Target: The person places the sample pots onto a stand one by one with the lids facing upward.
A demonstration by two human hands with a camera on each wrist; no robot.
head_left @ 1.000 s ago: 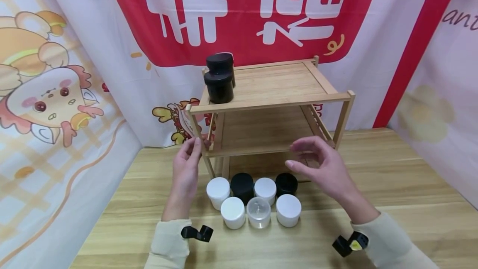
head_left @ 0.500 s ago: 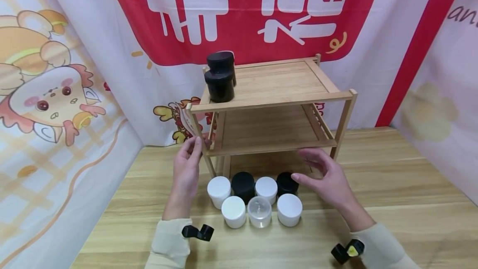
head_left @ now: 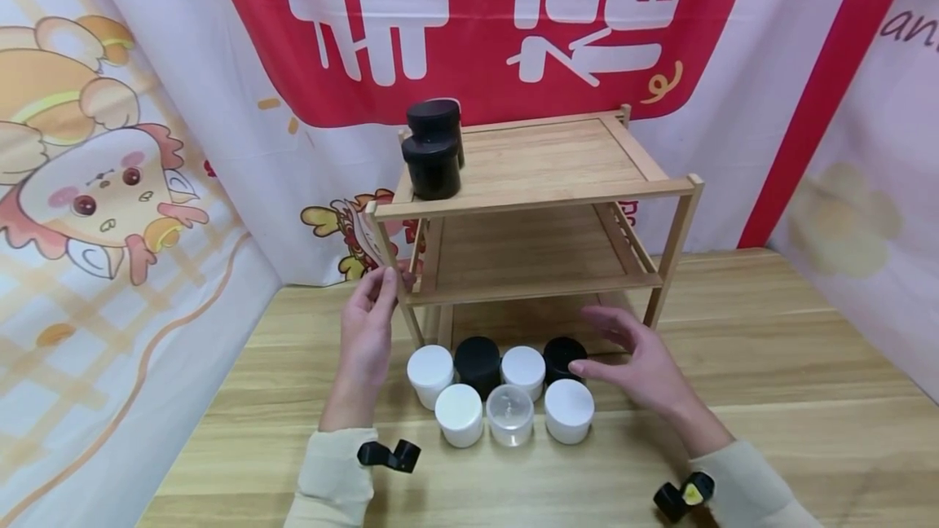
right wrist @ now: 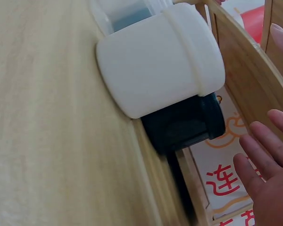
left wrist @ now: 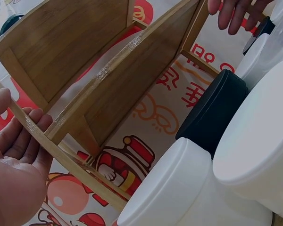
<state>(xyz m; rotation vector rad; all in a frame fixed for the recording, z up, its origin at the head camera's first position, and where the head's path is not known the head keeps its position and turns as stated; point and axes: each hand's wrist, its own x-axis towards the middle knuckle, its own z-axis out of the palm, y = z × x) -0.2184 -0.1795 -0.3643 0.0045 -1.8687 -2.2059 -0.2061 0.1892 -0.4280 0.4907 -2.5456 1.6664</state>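
At the front left post of a wooden two-tier shelf (head_left: 543, 202), my left hand (head_left: 369, 316) grips the post between thumb and fingers; the left wrist view shows the fingers (left wrist: 26, 136) behind it. My right hand (head_left: 645, 361) is held open beside the rightmost black jar (head_left: 563, 358), thumb close to its lid. In the right wrist view the fingers (right wrist: 269, 146) stand apart from that black jar (right wrist: 184, 125). Several jars stand in two rows before the shelf: white jars (head_left: 429, 373), another black jar (head_left: 478, 365) and a clear jar (head_left: 509, 414).
Black jars (head_left: 433, 165) stand at the left end of the shelf's top board. A printed red and white cloth (head_left: 484, 31) hangs behind. The wooden table (head_left: 792, 332) extends to the right of the shelf, and a patterned cloth wall (head_left: 103, 226) closes the left side.
My right hand has come down from before the lower board to the rightmost black jar. The left hand stays on the post. The jars have kept their places.
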